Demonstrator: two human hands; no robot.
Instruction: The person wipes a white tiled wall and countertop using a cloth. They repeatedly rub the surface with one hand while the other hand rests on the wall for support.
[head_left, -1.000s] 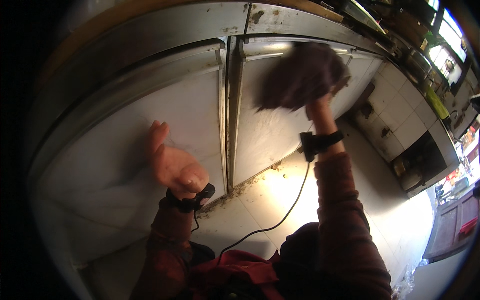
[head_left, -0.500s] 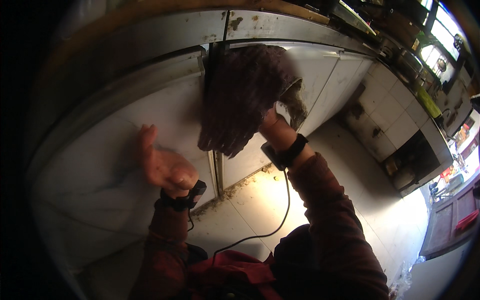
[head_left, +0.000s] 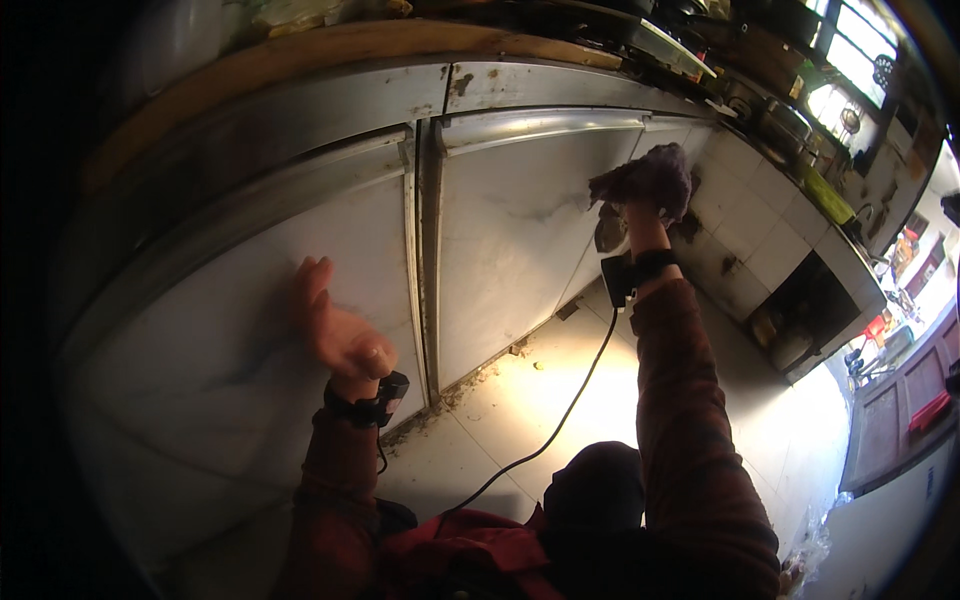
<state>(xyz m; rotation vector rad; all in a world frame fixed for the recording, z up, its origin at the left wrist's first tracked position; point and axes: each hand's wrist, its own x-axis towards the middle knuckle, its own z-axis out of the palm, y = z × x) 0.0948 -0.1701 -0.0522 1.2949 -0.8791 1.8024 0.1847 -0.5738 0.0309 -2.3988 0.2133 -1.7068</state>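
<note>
My right hand reaches out to the far right and grips a dark purple-brown cloth, bunched over the fingers and mostly hiding them. The cloth lies at the far end of the right white cabinet door. At the left my left hand is held up against or just in front of the left cabinet door, fingers stretched out and nothing in them. Each wrist wears a black strap with a small box, and a cable runs down from the right one.
A worn metal-edged counter with a wooden strip runs above the doors. Crumbs of dirt lie on the tiled floor along the cabinet base. At the right stands a tiled stove base with a dark opening. Pots sit above.
My right hand has swept the cloth from the middle, near the gap between the doors, to the far right. The cloth is more bunched. My left hand has barely moved.
</note>
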